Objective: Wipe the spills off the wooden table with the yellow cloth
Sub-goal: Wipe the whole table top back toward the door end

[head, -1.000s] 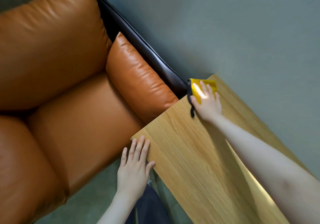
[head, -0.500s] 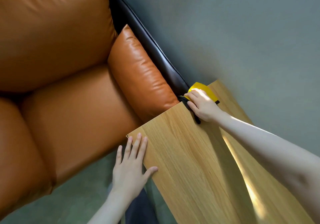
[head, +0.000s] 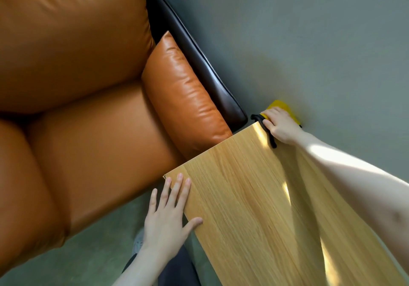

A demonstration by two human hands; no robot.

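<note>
I see soft, dim room light with bright sun streaks across the wooden table (head: 254,208) and my right forearm (head: 345,166). Edges bow from the wide lens, and the frame looks slightly soft.

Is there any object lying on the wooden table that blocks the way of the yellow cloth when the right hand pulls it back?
Nothing visible does. The right hand presses the yellow cloth at the wooden table's far corner. Only the left hand rests on the table, at its near left edge.
</note>
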